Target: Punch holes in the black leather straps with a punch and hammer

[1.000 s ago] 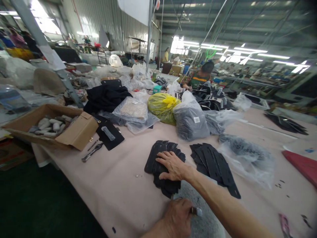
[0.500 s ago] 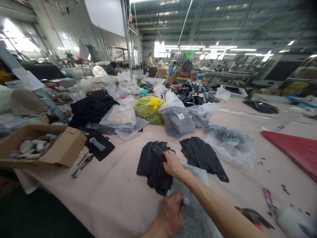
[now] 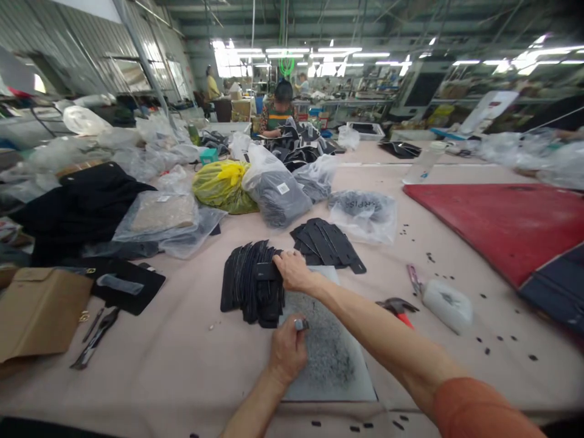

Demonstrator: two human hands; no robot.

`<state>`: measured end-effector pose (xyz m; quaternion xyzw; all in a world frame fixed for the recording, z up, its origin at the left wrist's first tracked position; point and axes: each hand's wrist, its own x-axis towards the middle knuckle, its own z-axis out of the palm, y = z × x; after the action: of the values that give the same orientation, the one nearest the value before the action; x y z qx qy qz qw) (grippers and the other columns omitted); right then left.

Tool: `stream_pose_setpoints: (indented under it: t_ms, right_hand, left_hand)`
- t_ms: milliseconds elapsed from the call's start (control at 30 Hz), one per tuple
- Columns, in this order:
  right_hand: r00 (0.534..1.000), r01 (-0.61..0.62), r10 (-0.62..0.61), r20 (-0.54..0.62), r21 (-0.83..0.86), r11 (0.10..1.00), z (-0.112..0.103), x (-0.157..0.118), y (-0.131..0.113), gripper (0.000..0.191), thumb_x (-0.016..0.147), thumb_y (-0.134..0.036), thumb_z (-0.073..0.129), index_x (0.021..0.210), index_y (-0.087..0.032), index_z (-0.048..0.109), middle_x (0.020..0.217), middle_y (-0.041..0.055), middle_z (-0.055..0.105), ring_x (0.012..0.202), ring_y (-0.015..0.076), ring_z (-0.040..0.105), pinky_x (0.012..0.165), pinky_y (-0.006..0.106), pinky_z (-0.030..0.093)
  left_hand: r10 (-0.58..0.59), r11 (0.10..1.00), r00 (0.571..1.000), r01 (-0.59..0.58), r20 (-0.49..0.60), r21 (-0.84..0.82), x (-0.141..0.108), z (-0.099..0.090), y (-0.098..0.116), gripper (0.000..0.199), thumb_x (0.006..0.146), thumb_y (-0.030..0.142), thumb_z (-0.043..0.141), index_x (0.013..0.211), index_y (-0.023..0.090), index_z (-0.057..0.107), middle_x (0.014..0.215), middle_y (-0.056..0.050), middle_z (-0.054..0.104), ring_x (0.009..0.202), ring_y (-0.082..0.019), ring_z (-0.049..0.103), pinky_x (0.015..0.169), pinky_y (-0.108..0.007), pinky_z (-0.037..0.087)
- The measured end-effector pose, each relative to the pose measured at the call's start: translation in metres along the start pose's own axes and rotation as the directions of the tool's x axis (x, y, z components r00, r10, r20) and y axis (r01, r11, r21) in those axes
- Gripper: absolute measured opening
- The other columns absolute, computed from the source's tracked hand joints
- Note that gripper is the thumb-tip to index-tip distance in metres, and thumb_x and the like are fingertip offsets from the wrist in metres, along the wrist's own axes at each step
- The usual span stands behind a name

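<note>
My right hand [image 3: 292, 271] reaches across to a stack of black strips [image 3: 246, 283], its fingers closed on the end of one black strip [image 3: 264, 272] lying on top. Closer to me, my left hand [image 3: 288, 351] is wrapped round a small metal tool [image 3: 301, 325], whose end sticks out of the fist. Beneath and beside both hands lies a worn grey-white board [image 3: 326, 353] with dark marks. A fanned pile of black pieces [image 3: 326, 243] rests just beyond the board.
A hammer [image 3: 398, 307], pink-handled cutters [image 3: 413, 278] and a wrapped white block [image 3: 448, 305] lie right. Bagged goods [image 3: 278, 194] stand behind the stack. A cardboard box [image 3: 45, 310] and black-handled tool [image 3: 97, 340] are left. A person [image 3: 279, 112] sits across the table.
The view has swung right, showing more of the red sheet. My right hand still holds a strip at the stack. My left hand has lifted slightly nearer the stack, the metal tool still in it.
</note>
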<state>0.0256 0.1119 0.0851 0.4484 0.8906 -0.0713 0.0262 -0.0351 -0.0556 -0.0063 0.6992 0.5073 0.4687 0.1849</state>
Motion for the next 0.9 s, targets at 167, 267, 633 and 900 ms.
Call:
stream_pose_setpoints:
  t_ms: [167, 267, 633, 900]
  right_hand:
    - [0.997, 0.078, -0.078, 0.015, 0.007, 0.997, -0.010, -0.028, 0.037, 0.025, 0.078, -0.014, 0.049, 0.097, -0.019, 0.064, 0.099, 0.0090, 0.066, 0.093, 0.0230, 0.059, 0.080, 0.032, 0.036]
    - [0.997, 0.082, -0.082, 0.013, 0.006, 0.997, -0.024, -0.056, 0.067, 0.026, 0.079, -0.009, 0.043, 0.088, -0.018, 0.066, 0.092, 0.0073, 0.066, 0.086, 0.0193, 0.058, 0.078, 0.031, 0.035]
    - [0.925, 0.369, -0.374, -0.069, -0.079, 0.926, 0.013, -0.162, 0.033, 0.020, 0.082, -0.016, 0.052, 0.095, -0.019, 0.066, 0.114, 0.0091, 0.061, 0.117, 0.0268, 0.045, 0.115, 0.053, 0.009]
    - [0.940, -0.154, 0.215, -0.266, 0.232, 0.960, 0.075, -0.215, 0.004, 0.058, 0.085, -0.020, 0.047, 0.143, -0.015, 0.041, 0.150, 0.0149, 0.037, 0.139, 0.0290, 0.028, 0.113, 0.055, 0.018]
  left_hand:
    - [0.017, 0.999, 1.000, -0.017, -0.002, 0.046, 0.001, 0.000, 0.000, 0.023, 0.089, 0.011, 0.043, 0.106, 0.017, 0.058, 0.097, -0.009, 0.070, 0.093, -0.021, 0.068, 0.082, -0.033, 0.056]
    - [0.015, 0.998, 1.000, -0.016, 0.006, 0.053, 0.002, -0.001, 0.000, 0.022, 0.089, 0.011, 0.044, 0.105, 0.017, 0.058, 0.097, -0.008, 0.070, 0.093, -0.021, 0.068, 0.083, -0.033, 0.056]
    - [0.026, 0.994, 1.000, -0.027, 0.013, 0.110, 0.001, -0.001, -0.001, 0.022, 0.092, 0.015, 0.044, 0.107, 0.017, 0.060, 0.100, -0.009, 0.072, 0.096, -0.022, 0.069, 0.083, -0.034, 0.057]
    - [0.002, 0.995, 1.000, -0.005, 0.027, 0.096, 0.003, 0.001, 0.001, 0.022, 0.091, 0.014, 0.044, 0.107, 0.018, 0.060, 0.100, -0.007, 0.071, 0.098, -0.020, 0.068, 0.088, -0.034, 0.056]
